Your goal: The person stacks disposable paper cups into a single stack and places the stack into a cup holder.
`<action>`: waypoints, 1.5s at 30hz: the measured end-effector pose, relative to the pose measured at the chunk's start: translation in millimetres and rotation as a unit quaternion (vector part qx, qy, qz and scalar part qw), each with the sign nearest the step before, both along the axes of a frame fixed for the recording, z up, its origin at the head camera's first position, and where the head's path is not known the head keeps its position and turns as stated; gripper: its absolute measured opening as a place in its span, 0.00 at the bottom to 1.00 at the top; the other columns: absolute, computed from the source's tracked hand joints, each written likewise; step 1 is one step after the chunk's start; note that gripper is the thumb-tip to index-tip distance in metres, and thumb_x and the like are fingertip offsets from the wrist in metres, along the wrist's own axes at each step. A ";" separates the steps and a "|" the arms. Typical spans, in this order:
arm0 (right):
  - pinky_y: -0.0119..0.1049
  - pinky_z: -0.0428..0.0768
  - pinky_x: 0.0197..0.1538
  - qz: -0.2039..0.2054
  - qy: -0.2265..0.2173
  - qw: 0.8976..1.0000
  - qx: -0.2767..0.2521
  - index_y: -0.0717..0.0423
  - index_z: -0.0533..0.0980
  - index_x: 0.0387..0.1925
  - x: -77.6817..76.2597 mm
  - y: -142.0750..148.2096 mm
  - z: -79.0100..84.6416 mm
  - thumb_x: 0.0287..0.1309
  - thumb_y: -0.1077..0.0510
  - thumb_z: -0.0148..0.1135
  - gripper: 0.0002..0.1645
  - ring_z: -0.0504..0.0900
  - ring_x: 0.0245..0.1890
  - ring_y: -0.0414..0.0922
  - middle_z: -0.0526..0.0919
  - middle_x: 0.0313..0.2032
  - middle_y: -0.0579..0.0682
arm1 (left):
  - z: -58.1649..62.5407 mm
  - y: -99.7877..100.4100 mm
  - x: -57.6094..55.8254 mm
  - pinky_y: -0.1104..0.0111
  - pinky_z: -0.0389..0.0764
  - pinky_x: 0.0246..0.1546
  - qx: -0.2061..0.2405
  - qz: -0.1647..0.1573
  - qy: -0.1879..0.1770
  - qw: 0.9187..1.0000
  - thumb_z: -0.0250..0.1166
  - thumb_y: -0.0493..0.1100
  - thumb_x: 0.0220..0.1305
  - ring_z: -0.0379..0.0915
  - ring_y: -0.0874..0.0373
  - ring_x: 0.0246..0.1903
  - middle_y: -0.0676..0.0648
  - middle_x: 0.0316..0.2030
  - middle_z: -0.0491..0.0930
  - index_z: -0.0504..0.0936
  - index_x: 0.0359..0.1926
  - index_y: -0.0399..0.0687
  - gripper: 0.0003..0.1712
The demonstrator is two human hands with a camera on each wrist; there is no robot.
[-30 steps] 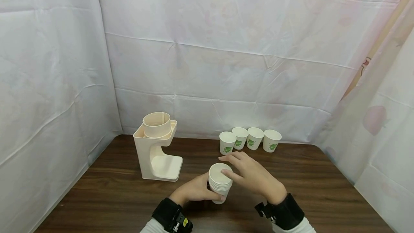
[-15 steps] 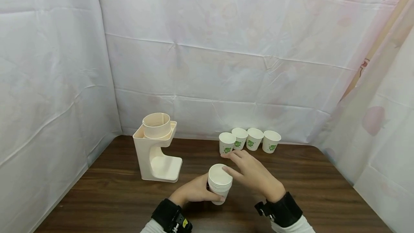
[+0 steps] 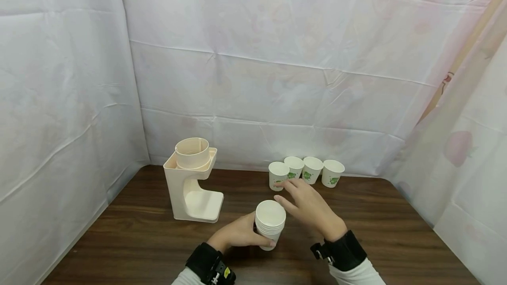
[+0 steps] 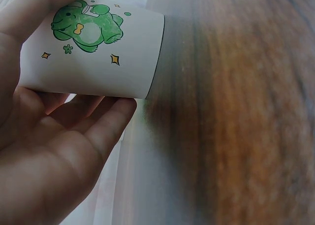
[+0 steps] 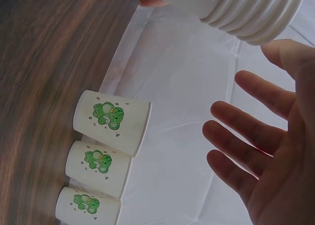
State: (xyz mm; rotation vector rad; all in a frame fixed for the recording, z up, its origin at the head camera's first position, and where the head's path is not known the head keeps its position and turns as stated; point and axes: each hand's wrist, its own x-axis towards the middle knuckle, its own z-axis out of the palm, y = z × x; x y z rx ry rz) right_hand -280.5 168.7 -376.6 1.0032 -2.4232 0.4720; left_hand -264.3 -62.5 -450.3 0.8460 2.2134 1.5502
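Cup stack (image 3: 270, 224), several white paper cups nested with their mouths up, was in the left hand (image 3: 236, 231) at the front middle of the table (image 3: 126, 236). That hand's grip was curled round the lower part, the thumb across the near side; whether the base touched the wood, I could not tell. From the left wrist, a green animal print (image 4: 88, 25) with small yellow stars showed on the held side.

The right hand (image 3: 310, 210) was just beside the stack's rim, its grip loose and spread, fingers extended and holding nothing. Its thumb tip came so near the rim that contact could not be judged.

Behind it, a row of four paper cups (image 3: 312, 171) stood upright at the back of the table, the leftmost a little nearer than its neighbour. To the left stood a cream stand (image 3: 178, 195) with a wide cylinder (image 3: 192, 159) set in its top. White sheeting (image 3: 253, 87) hung behind the table.
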 end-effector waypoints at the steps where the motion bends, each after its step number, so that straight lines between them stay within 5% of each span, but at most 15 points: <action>1: 0.47 0.78 0.53 0.000 0.000 1.000 -0.003 0.48 0.79 0.54 -1.2 -0.1 0.0 0.69 0.47 0.62 0.17 0.78 0.56 0.47 0.81 0.53 0.46 | 0.1 0.1 0.2 0.58 0.69 0.60 0.000 0.000 0.001 1.000 0.78 0.44 0.53 0.73 0.60 0.55 0.58 0.53 0.77 0.66 0.67 0.52 0.44; 28: 0.49 0.79 0.47 -0.075 -0.017 0.997 -0.020 0.57 0.76 0.61 -48.2 -3.1 -7.8 0.68 0.48 0.64 0.26 0.75 0.55 0.55 0.78 0.55 0.57 | 0.5 0.2 0.6 0.60 0.69 0.59 -0.002 0.017 0.004 1.000 0.80 0.45 0.50 0.74 0.62 0.53 0.59 0.51 0.78 0.68 0.66 0.52 0.44; 45: 0.54 0.74 0.58 -0.095 -0.027 0.995 0.024 0.62 0.74 0.61 -82.5 -13.5 -23.1 0.68 0.46 0.63 0.30 0.72 0.59 0.61 0.75 0.57 0.62 | 2.8 -0.8 1.6 0.60 0.69 0.59 -0.008 0.016 0.004 1.000 0.79 0.43 0.51 0.73 0.61 0.54 0.58 0.52 0.78 0.67 0.66 0.50 0.44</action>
